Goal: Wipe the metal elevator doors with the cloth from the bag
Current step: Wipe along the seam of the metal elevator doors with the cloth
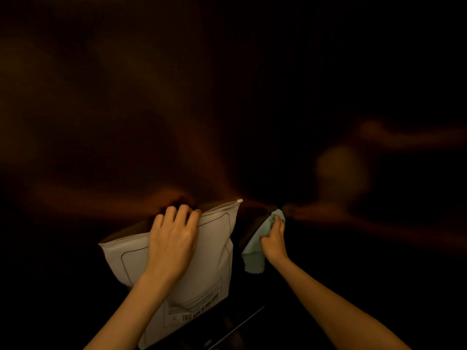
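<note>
The right hand (274,238), just right of centre in the lower part of the frame, is closed around a pale blue-green cloth (255,251). The fingers pinch the cloth near its upper end, where a small bunch of it sticks out above the knuckles, and the rest hangs down to the left of the wrist, ending in a zigzag-cut edge. The cloth is therefore already out of the bag and hanging free, with its long axis running roughly from top to bottom.

The left hand (174,236), left of centre, is closed over the top edge of a white bag (209,253). Its fingers curl over the open mouth, which has a zip strip running up to the corner at the upper right of the bag. The bag hangs below the hand, with dark printed lines and some lettering near its bottom that is too dim to read in full.

The metal elevator doors (227,97) fill the whole upper part of the frame as a dark, brownish, dimly reflective surface. Blurred reflections of both arms show on it just above the hands. The cloth appears to be at or very near this surface, though the dim light makes actual contact hard to judge.

The doors lie straight ahead of the cloth and above it, and the right hand alone holds the cloth. Judging from this, the wiping falls to the right hand, which would press the cloth flat forward and sweep it upward or sideways across the metal, while the left hand only keeps the bag out of the way.
</note>
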